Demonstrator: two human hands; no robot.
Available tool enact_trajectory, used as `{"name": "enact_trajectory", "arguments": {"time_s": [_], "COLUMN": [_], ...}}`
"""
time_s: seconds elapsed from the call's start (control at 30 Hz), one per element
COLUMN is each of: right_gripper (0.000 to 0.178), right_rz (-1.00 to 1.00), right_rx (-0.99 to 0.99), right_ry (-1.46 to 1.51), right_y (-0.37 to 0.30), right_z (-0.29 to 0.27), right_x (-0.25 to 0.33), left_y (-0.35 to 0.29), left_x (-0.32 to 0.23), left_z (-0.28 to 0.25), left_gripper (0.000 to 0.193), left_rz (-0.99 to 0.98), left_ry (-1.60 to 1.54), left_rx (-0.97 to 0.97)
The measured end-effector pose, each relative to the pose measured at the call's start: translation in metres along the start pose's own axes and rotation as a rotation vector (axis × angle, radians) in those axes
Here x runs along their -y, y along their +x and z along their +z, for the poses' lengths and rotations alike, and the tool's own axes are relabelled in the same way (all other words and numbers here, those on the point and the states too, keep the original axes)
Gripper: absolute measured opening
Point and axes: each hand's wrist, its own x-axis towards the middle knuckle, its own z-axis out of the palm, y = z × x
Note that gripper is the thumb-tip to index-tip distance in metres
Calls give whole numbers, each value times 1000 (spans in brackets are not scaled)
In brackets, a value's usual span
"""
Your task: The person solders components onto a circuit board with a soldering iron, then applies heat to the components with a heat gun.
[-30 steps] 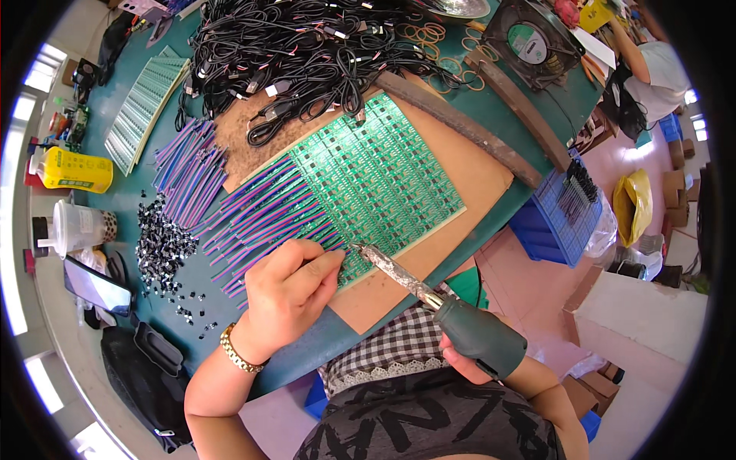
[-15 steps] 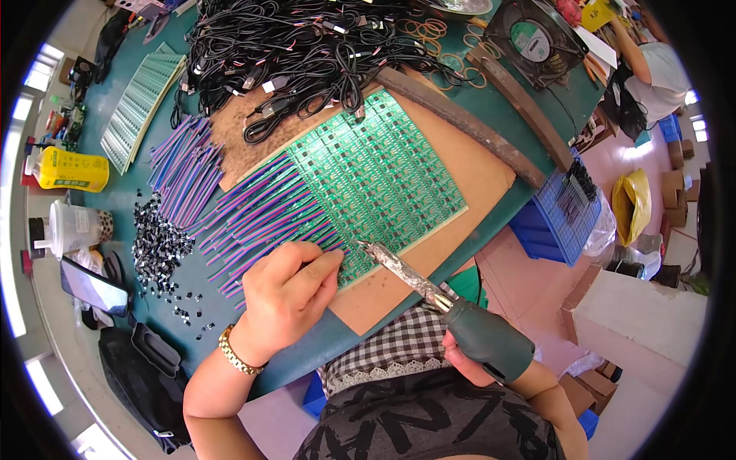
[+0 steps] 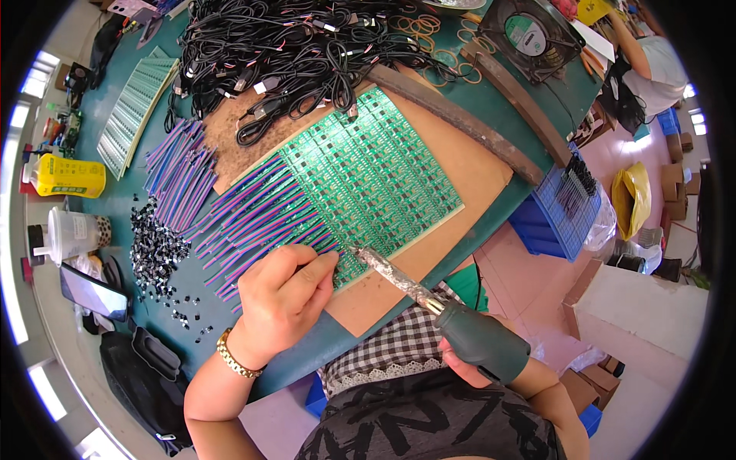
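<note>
A green panel of small circuit boards [image 3: 383, 169] lies tilted on a brown board [image 3: 483, 180]. Rows of thin multicoloured ribbon wires [image 3: 257, 211] run off its left side. My left hand [image 3: 284, 295], with a gold watch on the wrist, is closed in a pinch at the panel's near left part. A ribbon wire end seems to be in its fingertips, mostly hidden by the fingers. My right hand [image 3: 465, 366] grips the dark green handle of a soldering iron [image 3: 399, 282]. The iron's tip meets or hovers over the panel just right of my left fingertips; contact cannot be told.
Black cables [image 3: 299, 54] heap at the back. Left lie loose ribbon wires [image 3: 180, 176], small black connectors [image 3: 157, 253], more panels [image 3: 136, 111], a phone [image 3: 93, 291] and a cup [image 3: 73, 234]. Dark bars [image 3: 521, 115] and a fan [image 3: 529, 38] stand back right; a person [image 3: 652, 65] is beyond.
The iron's tip has shifted slightly left and toward me, a little closer to my left fingertips. My left hand keeps its pinch; the whole view has moved slightly.
</note>
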Motion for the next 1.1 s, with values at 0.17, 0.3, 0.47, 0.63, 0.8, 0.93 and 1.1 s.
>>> {"name": "enact_trajectory", "arguments": {"time_s": [0.17, 0.3, 0.47, 0.63, 0.8, 0.93, 1.1], "right_gripper": [37, 9, 42, 44, 45, 20, 41], "right_rz": [-5, 64, 76, 97, -82, 175, -185], "right_rx": [102, 44, 186, 60, -4, 25, 31], "right_ry": [-36, 10, 124, 139, 3, 93, -126], "right_y": [16, 14, -1, -6, -1, 4, 13], "right_z": [-16, -13, -11, 2, -5, -13, -13], "right_x": [17, 21, 1, -2, -1, 18, 9], "left_y": [0, 1, 2, 3, 2, 2, 2], "left_x": [-1, 0, -1, -1, 0, -1, 0], "left_z": [-2, -3, -3, -3, -2, -2, -2], "left_gripper": [29, 28, 27, 27, 27, 27, 27], "left_rz": [-22, -36, -34, -39, -45, -45, -41], "left_ry": [-8, -21, -34, -35, -35, -39, -37], "left_rx": [3, 22, 25, 33, 26, 23, 26]}}
